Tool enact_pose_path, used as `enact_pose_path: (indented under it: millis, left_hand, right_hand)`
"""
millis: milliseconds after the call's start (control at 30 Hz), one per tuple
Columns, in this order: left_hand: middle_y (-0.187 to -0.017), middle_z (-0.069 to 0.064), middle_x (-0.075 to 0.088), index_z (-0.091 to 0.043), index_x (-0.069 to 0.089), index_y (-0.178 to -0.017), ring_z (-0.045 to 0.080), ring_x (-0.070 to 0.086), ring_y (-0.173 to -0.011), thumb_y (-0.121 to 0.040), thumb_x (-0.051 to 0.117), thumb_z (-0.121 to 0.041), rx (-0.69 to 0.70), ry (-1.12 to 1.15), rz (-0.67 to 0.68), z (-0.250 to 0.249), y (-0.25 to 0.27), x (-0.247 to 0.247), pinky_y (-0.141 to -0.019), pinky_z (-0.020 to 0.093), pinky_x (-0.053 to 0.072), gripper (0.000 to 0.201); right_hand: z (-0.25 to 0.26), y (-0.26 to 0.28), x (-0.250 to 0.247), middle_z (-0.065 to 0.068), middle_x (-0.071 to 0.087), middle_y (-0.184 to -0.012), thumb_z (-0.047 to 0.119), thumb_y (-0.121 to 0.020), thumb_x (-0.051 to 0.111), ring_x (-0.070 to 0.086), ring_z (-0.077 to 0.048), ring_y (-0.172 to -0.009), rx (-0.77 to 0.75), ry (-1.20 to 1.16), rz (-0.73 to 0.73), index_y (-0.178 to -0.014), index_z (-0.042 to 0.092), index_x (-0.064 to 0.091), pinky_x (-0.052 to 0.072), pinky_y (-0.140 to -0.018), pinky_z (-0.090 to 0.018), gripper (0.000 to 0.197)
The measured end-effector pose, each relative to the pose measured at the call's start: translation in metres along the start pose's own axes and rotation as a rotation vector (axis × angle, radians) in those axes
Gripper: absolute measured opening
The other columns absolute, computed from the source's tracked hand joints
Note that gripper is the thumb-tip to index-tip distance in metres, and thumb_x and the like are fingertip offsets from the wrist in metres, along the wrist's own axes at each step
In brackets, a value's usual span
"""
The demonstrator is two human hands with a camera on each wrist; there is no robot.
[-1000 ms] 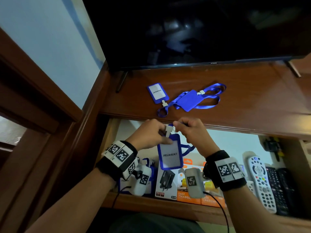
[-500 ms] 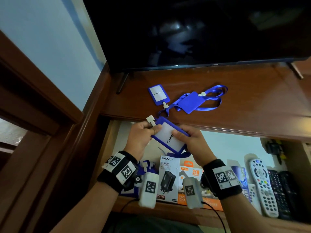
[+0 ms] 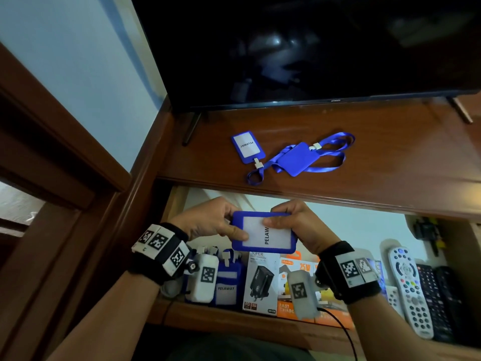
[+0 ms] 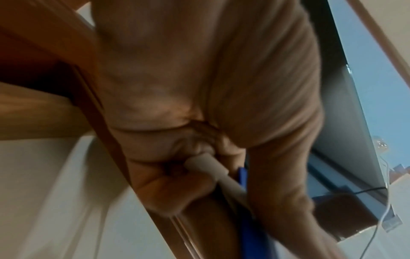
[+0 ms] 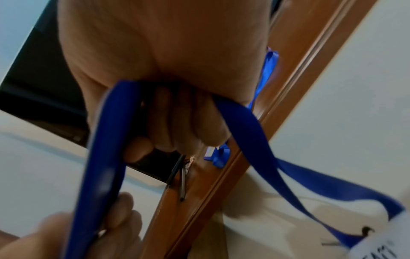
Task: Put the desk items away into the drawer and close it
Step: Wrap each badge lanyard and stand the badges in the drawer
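Both hands hold a blue badge holder (image 3: pixel 264 234) with a white "PELAWAT" card, lying sideways above the open drawer (image 3: pixel 234 321). My left hand (image 3: pixel 208 222) pinches its left end, thumb on the card face; the white clip (image 4: pixel 210 170) sits in its curled fingers. My right hand (image 3: pixel 294 225) grips the right end, and the blue lanyard strap (image 5: pixel 255 140) runs through its curled fingers. On the desk top (image 3: pixel 390 157) lie a second "PELAWAT" badge (image 3: pixel 247 146) and a plain blue holder (image 3: pixel 298 158) with lanyards.
The drawer holds another blue badge (image 3: pixel 226 285), a charger box (image 3: pixel 261 282), an orange box (image 3: pixel 294 287), and remotes (image 3: pixel 411 290) at the right. A dark TV (image 3: pixel 312 48) stands at the back of the desk. A wooden frame (image 3: pixel 65 152) runs along the left.
The badge went from hanging upright by its clip to lying sideways, face up, between both hands. The hands moved slightly lower over the drawer.
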State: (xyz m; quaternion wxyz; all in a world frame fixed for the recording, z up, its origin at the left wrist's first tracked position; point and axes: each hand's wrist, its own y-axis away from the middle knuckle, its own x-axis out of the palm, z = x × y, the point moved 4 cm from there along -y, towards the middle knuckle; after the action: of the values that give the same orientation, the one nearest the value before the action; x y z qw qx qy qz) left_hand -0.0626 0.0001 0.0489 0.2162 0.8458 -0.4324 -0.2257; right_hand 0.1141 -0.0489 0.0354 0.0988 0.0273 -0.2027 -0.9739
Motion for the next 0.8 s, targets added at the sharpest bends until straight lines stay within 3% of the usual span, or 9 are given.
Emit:
enact_pose_path:
  millis: [67,167,300,433,567,667,733,800]
  left_hand:
    - [-0.069,-0.005,0.070,-0.019,0.071,-0.081,0.005,0.057,-0.061,-0.078,0.075,-0.012,0.018,0.040,-0.101,0.004,-0.002,-0.001,-0.062,0.021,0.042,0.009]
    - [-0.066,-0.005,0.067,-0.021,0.071,-0.079,0.006,0.052,-0.057,-0.079,0.074,-0.014,0.023,0.134,-0.244,0.012,-0.006,-0.004,-0.055,0.016,0.038,0.007]
    - [-0.057,-0.009,0.064,-0.015,0.069,-0.079,0.007,0.046,-0.054,-0.082,0.071,-0.013,-0.003,0.344,-0.460,0.021,-0.009,-0.011,-0.052,0.018,0.035,0.004]
    - [-0.066,-0.001,0.064,-0.014,0.070,-0.083,0.011,0.046,-0.056,-0.084,0.069,-0.014,0.001,0.509,-0.663,0.026,-0.009,-0.017,-0.051,0.020,0.033,0.002]
    - [-0.082,0.005,0.069,-0.007,0.070,-0.099,0.001,0.055,-0.051,-0.087,0.066,-0.013,0.061,0.599,-0.806,0.020,-0.006,-0.017,-0.046,0.011,0.038,0.014]
    - [-0.089,0.008,0.068,-0.005,0.068,-0.105,-0.005,0.056,-0.046,-0.087,0.066,-0.012,0.102,0.627,-0.880,0.018,-0.005,-0.017,-0.044,0.006,0.038,0.020]
    - [-0.092,0.009,0.069,-0.006,0.068,-0.107,-0.006,0.057,-0.049,-0.087,0.067,-0.014,0.105,0.614,-0.895,0.017,-0.005,-0.015,-0.045,0.006,0.039,0.022]
    - [-0.093,0.008,0.070,-0.006,0.068,-0.107,-0.005,0.059,-0.051,-0.086,0.068,-0.015,0.102,0.612,-0.897,0.017,-0.004,-0.014,-0.046,0.006,0.040,0.022]
  right_hand:
    - [-0.001,-0.003,0.001,-0.010,0.060,-0.061,0.023,-0.072,0.072,0.055,-0.019,-0.053,-0.018,-0.043,-0.038,-0.062,0.007,0.060,0.040,-0.049,-0.026,0.023]
    - [-0.005,-0.005,0.004,-0.007,0.058,-0.061,0.023,-0.082,0.072,0.054,-0.018,-0.054,-0.041,-0.121,-0.125,-0.065,0.009,0.059,0.042,-0.049,-0.024,0.025]
    - [-0.008,-0.002,0.010,0.005,0.035,-0.050,0.040,-0.081,0.069,0.025,-0.011,-0.044,-0.025,-0.169,-0.137,-0.067,0.012,0.059,0.021,-0.044,-0.023,0.033]
    - [-0.001,0.002,0.019,0.010,0.033,-0.050,0.027,-0.092,0.061,0.026,-0.005,-0.044,-0.100,-0.028,-0.084,-0.071,0.006,0.058,0.028,-0.045,-0.017,0.029]
    - [-0.008,-0.005,0.023,0.006,0.041,-0.059,0.015,-0.096,0.054,0.034,-0.004,-0.052,-0.117,0.114,-0.125,-0.069,0.014,0.060,0.038,-0.060,-0.024,0.027]
    - [-0.020,-0.012,0.019,0.006,0.041,-0.058,0.014,-0.096,0.052,0.034,-0.004,-0.051,-0.108,0.170,-0.173,-0.069,0.013,0.061,0.033,-0.056,-0.016,0.028]
    - [-0.030,-0.018,0.014,0.008,0.041,-0.053,0.013,-0.095,0.052,0.035,-0.005,-0.049,-0.072,0.216,-0.185,-0.067,0.013,0.060,0.033,-0.054,-0.017,0.029]
    - [-0.039,-0.026,0.010,0.006,0.048,-0.055,0.011,-0.093,0.053,0.044,-0.010,-0.055,-0.050,0.331,-0.183,-0.064,0.018,0.059,0.037,-0.059,-0.022,0.031]
